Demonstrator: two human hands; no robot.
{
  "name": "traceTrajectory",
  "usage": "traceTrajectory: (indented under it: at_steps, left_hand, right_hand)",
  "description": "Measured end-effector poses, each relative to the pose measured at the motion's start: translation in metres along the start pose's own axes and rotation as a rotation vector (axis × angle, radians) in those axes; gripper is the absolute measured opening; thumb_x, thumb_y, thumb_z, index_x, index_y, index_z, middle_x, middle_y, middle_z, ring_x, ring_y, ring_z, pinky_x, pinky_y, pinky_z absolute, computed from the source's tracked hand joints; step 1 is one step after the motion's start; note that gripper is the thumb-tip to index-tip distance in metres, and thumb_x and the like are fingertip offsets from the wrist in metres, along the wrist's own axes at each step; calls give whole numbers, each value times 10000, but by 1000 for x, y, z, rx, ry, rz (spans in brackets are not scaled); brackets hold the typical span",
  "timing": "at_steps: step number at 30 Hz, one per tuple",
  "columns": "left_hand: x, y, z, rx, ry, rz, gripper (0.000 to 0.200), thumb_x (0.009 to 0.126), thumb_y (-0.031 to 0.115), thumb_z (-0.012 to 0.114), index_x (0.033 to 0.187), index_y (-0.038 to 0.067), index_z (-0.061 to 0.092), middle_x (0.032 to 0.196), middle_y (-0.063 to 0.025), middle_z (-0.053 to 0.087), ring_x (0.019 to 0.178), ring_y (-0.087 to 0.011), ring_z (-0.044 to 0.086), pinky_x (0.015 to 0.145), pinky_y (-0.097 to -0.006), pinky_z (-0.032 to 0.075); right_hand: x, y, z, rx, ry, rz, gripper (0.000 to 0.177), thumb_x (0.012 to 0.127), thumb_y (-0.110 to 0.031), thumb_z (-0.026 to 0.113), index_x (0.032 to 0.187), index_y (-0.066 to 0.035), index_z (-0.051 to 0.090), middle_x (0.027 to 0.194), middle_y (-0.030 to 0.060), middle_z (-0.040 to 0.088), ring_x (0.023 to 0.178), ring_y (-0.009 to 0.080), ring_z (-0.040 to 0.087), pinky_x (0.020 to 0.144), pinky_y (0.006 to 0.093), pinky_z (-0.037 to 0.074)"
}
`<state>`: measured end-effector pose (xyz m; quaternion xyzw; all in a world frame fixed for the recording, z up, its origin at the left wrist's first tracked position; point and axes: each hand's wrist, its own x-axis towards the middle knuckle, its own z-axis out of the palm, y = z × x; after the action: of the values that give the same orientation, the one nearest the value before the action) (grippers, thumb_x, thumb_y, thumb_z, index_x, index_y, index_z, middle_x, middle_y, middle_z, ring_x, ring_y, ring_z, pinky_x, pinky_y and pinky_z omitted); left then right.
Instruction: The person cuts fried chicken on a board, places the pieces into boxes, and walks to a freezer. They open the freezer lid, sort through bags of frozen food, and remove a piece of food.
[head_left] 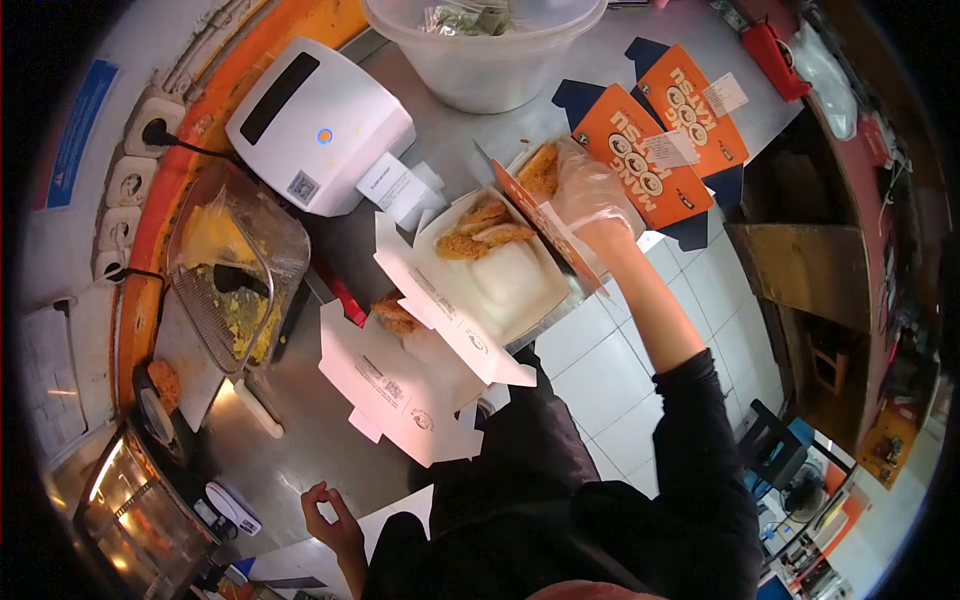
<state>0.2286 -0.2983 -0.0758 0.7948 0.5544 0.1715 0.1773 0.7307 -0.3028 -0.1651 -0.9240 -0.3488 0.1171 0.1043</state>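
My right hand (595, 190), in a clear plastic glove, reaches into a take-away box (570, 240) and closes on a golden breaded cutlet (539, 172); its fingertips are partly hidden. Just left of it, an open white box (540, 290) holds cut breaded cutlet pieces (482, 230) beside white rice (503, 272). Nearer to me, another open box (385, 395) has breaded cutlet (393, 313) partly covered by a lid. My left hand (332, 515) is bare, with loosely curled fingers and nothing in it, off the boxes at the counter's near side.
Two closed orange boxes (645, 160) with paper labels stand at the right. A white label printer (320, 125) and a wire-edged tray (235, 285) with yellow crumbs are on the left. Behind is a large translucent tub (485, 60). A red-handled knife (340, 295) lies beside the tray.
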Motion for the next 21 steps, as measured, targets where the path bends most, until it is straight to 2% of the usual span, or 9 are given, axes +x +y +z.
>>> traceTrajectory:
  at_steps: [5,8,9,12,13,14,17,19,21]
  left_hand:
    - [2,2,16,11,-42,-36,106,817,-9,545,923,-14,545,704,-62,469,673,-168,465,700,-299,408]
    - [8,8,29,-9,-93,-29,108,813,-22,542,920,-13,544,702,-69,471,665,-181,472,683,-303,408]
    - [10,11,33,-1,-113,-16,110,809,-28,542,919,-14,543,701,-74,472,662,-188,474,671,-307,409]
    - [15,20,44,16,-134,-12,110,801,-42,540,908,-16,538,702,-83,472,653,-200,476,648,-315,408]
    - [16,23,46,29,-127,-15,108,797,-50,537,899,-17,533,704,-88,472,648,-205,476,639,-319,408]
    - [17,23,48,31,-132,-21,108,797,-50,537,899,-17,533,704,-88,472,648,-205,476,639,-319,408]
    - [19,20,51,40,-142,-26,98,793,-55,527,883,-16,522,710,-93,475,647,-213,476,637,-320,408]
    - [21,20,51,76,-149,-34,87,793,-51,521,872,-15,513,727,-98,490,663,-222,481,641,-321,409]
    - [23,19,51,87,-160,-29,87,795,-36,533,878,-15,518,734,-102,499,671,-226,485,646,-322,412]
  right_hand:
    - [4,27,11,361,13,99,573,606,-445,746,973,-35,589,920,173,621,905,306,599,811,341,471]
    - [5,51,38,989,40,-173,349,636,-118,772,919,-23,590,921,73,628,832,164,595,766,271,477]
    - [2,48,42,1230,119,-97,309,638,11,739,898,-11,573,939,65,625,855,137,589,769,272,487]
    - [-5,54,29,1261,91,-47,336,644,15,748,918,-2,554,946,100,621,889,157,591,798,273,486]
    - [-3,63,40,1249,116,-170,392,649,34,752,963,-22,525,1067,131,576,991,196,568,879,331,467]
    - [-1,67,46,1248,109,-165,392,649,34,752,963,-22,525,1067,131,576,991,196,568,879,331,467]
    - [-1,69,52,1496,44,-227,422,656,27,749,1000,-23,508,1124,141,564,1063,235,544,928,352,446]
    - [-4,63,44,1511,12,22,459,654,-53,787,1016,-5,507,1101,130,572,1023,215,563,888,341,475]
    - [-4,63,44,1631,-2,29,460,654,-43,781,1022,-11,507,1108,128,573,1028,224,563,887,342,476]
